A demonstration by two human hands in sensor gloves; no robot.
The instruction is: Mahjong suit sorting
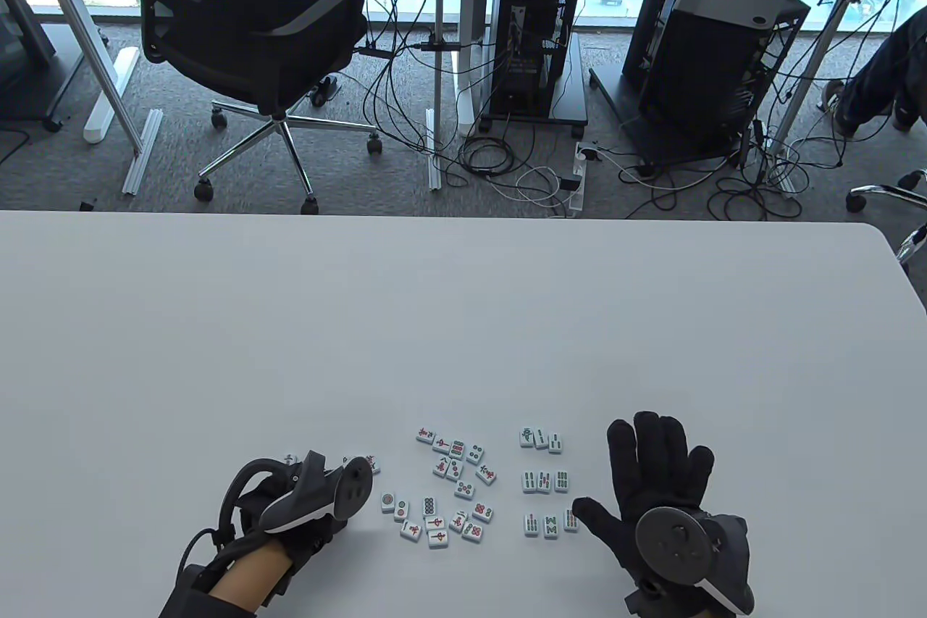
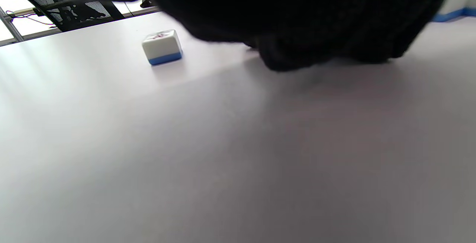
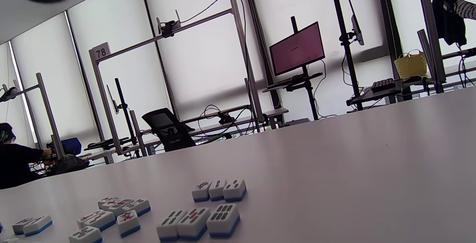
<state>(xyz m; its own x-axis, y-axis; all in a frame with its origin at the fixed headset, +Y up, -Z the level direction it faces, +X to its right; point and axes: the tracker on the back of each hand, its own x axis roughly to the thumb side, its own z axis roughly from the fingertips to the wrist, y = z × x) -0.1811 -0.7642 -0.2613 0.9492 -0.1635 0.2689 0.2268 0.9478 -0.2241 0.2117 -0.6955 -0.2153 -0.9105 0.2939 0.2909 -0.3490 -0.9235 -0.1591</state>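
Daylight floods through the windows (image 3: 208,49), washing them white. The bench (image 1: 463,328) is evenly lit with soft shadows. The left wrist view is dark and blurred up top.

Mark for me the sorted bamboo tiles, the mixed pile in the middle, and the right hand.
sorted bamboo tiles (image 1: 544,481), table view, on the centre tile of the middle row.
mixed pile (image 1: 454,469), table view, on a tile near its middle.
right hand (image 1: 655,484), table view, on the glove's back below the spread fingers.
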